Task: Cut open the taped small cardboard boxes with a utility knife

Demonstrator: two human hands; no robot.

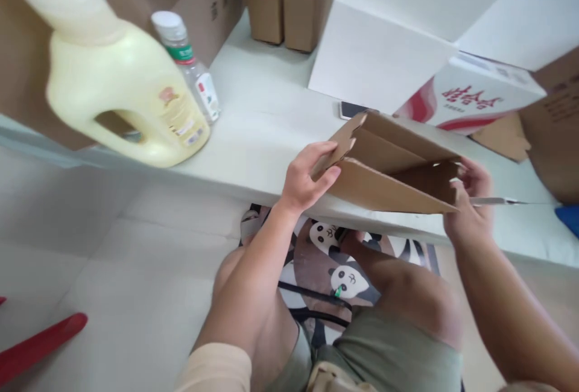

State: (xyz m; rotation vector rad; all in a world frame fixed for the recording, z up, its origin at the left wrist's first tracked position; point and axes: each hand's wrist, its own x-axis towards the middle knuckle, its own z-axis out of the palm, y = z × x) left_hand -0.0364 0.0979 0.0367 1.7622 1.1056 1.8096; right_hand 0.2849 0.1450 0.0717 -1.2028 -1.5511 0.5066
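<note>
A brown cardboard box (384, 190) is held tilted over the table's front edge, its open side toward me. My left hand (305, 178) pinches a flap at the box's left end between thumb and fingers. At the opposite end my right hand (473, 205) grips the wall, its fingers partly hidden behind the cardboard. Past the right hand a thin, pointed grey tool (497, 201) sticks out; I cannot make out how it is held. Just behind the box lies a phone-like flat object (351, 110).
On the left stand a pale yellow jug (122, 84) and a clear bottle (199, 78) with a white cap. Two small cardboard boxes (301, 9) are at the back. A white-and-red carton (474, 93) and a large white box (380, 48) occupy the right of the table (253, 132).
</note>
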